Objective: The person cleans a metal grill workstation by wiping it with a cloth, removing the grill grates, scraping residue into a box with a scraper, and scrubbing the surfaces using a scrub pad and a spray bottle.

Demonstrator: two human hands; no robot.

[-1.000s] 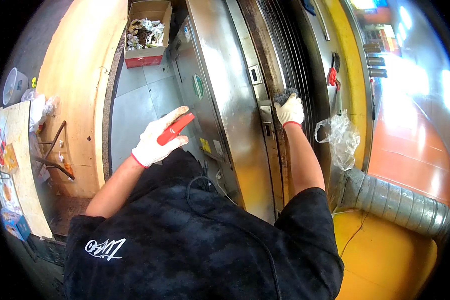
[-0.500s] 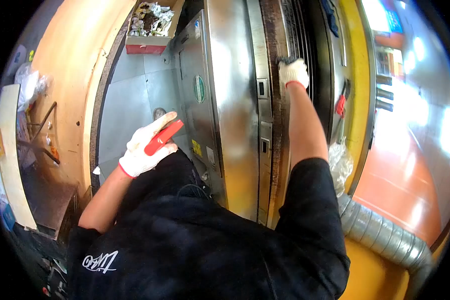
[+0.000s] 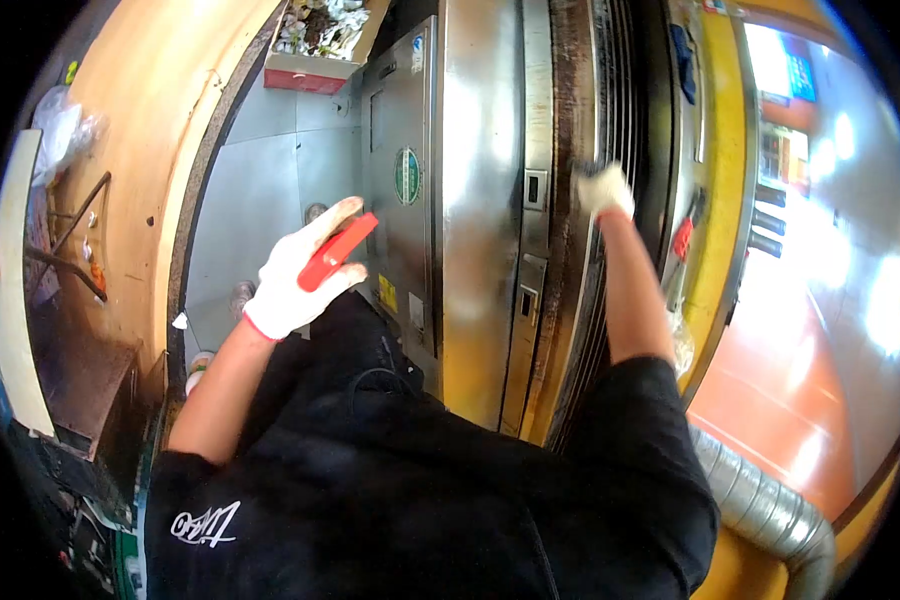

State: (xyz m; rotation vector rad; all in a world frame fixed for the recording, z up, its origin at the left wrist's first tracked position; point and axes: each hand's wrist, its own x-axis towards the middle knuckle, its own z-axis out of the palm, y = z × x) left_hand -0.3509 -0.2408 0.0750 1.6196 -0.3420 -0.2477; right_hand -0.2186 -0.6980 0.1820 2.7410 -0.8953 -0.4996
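My left hand point(image 3: 298, 275), in a white knit glove with a red cuff, holds a flat red object point(image 3: 337, 252) between thumb and fingers; its kind is unclear. It is raised in front of the steel cabinet, touching nothing else. My right hand point(image 3: 607, 192), gloved alike and smeared by motion, is closed round a dark, rough-looking pad point(image 3: 582, 170). That pad lies against the brown-stained edge point(image 3: 574, 110) of a stainless steel appliance point(image 3: 482, 130), beside a row of dark bars point(image 3: 625, 90).
A cardboard box point(image 3: 310, 78) of crumpled paper-like waste stands on the grey tiled floor point(image 3: 260, 170). A wooden panel point(image 3: 150, 130) rises on the left. To the right are a red-handled tool point(image 3: 684, 235), a yellow edge point(image 3: 727, 150) and a ribbed metal duct point(image 3: 765, 490).
My right hand has slid along the stained edge toward my body with the dark pad. My left hand keeps its grip on the red object. The view has shifted slightly.
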